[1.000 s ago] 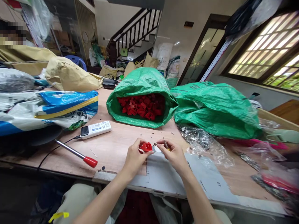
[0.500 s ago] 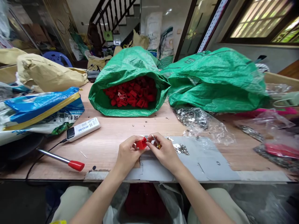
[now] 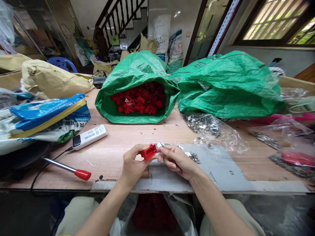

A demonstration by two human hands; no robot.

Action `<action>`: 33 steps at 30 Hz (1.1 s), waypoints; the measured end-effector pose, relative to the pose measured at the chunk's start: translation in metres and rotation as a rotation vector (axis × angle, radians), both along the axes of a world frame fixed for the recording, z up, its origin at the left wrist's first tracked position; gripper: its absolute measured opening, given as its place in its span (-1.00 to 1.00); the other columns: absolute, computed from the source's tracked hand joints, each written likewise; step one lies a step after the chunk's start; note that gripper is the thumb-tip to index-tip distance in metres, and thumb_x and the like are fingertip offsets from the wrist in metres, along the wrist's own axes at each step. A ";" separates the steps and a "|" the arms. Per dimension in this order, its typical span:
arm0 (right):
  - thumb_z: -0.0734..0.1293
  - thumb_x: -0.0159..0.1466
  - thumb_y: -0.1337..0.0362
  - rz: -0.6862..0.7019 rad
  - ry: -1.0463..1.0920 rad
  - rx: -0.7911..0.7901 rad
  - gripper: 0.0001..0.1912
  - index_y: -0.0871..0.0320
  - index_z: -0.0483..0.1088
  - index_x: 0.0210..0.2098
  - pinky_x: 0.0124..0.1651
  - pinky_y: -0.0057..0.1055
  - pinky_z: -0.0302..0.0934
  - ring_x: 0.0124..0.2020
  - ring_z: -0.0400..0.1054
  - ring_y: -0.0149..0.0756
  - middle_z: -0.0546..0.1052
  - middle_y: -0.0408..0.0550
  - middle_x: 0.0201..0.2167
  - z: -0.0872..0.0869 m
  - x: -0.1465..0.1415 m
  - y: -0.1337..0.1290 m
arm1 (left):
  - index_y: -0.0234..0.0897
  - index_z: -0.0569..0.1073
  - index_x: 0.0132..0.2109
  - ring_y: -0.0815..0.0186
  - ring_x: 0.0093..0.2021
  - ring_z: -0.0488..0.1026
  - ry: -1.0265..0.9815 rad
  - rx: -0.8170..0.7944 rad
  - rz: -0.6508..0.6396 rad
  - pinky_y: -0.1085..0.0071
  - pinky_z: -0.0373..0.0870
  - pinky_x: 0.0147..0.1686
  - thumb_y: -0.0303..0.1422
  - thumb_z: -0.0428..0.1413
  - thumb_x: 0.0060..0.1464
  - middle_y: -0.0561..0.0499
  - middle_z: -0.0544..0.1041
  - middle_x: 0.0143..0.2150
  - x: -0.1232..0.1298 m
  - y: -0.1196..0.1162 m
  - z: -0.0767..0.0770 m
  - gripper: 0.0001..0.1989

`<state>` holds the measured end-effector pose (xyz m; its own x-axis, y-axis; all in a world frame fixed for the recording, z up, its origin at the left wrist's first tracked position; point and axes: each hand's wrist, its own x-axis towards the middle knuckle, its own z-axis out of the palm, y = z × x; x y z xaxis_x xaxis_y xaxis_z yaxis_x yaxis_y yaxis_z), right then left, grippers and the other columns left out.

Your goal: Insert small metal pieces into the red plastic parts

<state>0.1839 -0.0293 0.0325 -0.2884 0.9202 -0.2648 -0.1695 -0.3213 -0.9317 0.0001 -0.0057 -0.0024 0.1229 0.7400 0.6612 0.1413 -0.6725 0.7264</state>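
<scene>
Red part held over the desk's near edge, open side showing

The left hand (image 3: 135, 165) has its grip closed on the red part (image 3: 148, 152); the right hand (image 3: 177, 160) is just right of it, fingers curled around a thin pointed tool (image 3: 161, 144). Small metal pieces (image 3: 194, 157) lie right of the hands on the grey sheet (image 3: 216, 170) covering the desk (image 3: 115, 144). Beyond, a green sack (image 3: 137, 70) holds more red parts (image 3: 144, 100).
</scene>
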 end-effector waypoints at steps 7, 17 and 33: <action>0.44 0.15 -0.08 -0.083 -0.165 0.200 -0.57 0.15 0.32 -0.45 -0.67 -0.56 -0.19 -0.72 0.01 -0.57 0.31 -0.29 -0.67 -0.007 -0.010 -0.001 | -0.26 0.51 -0.14 0.29 -0.25 0.63 0.105 0.120 0.017 0.43 0.59 -0.25 -0.39 0.33 0.03 -0.05 0.67 -0.21 -0.003 -0.002 0.001 -0.76; 0.37 0.26 -0.05 -0.065 -0.138 0.249 -0.61 0.16 0.34 -0.42 -0.68 -0.55 -0.18 -0.75 0.02 -0.58 0.33 -0.28 -0.67 -0.007 -0.008 -0.002 | -0.25 0.51 -0.12 0.28 -0.23 0.64 0.117 0.174 0.053 0.44 0.59 -0.24 -0.44 0.33 0.01 -0.04 0.67 -0.20 0.000 -0.001 0.003 -0.74; 0.54 0.10 0.12 0.072 0.282 -0.111 -0.65 0.21 0.37 -0.36 -0.75 -0.62 -0.39 -0.77 -0.18 -0.70 0.25 -0.37 -0.68 -0.008 -0.010 -0.018 | -0.22 0.54 -0.15 0.29 -0.24 0.63 -0.021 -0.100 -0.225 0.49 0.58 -0.25 -0.49 0.40 -0.12 -0.01 0.67 -0.20 -0.008 -0.010 0.009 -0.65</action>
<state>0.1737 -0.0474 0.0246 -0.4285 0.8645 -0.2628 -0.3898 -0.4393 -0.8094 -0.0075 -0.0160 0.0064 0.2787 0.7574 0.5905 -0.0201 -0.6101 0.7921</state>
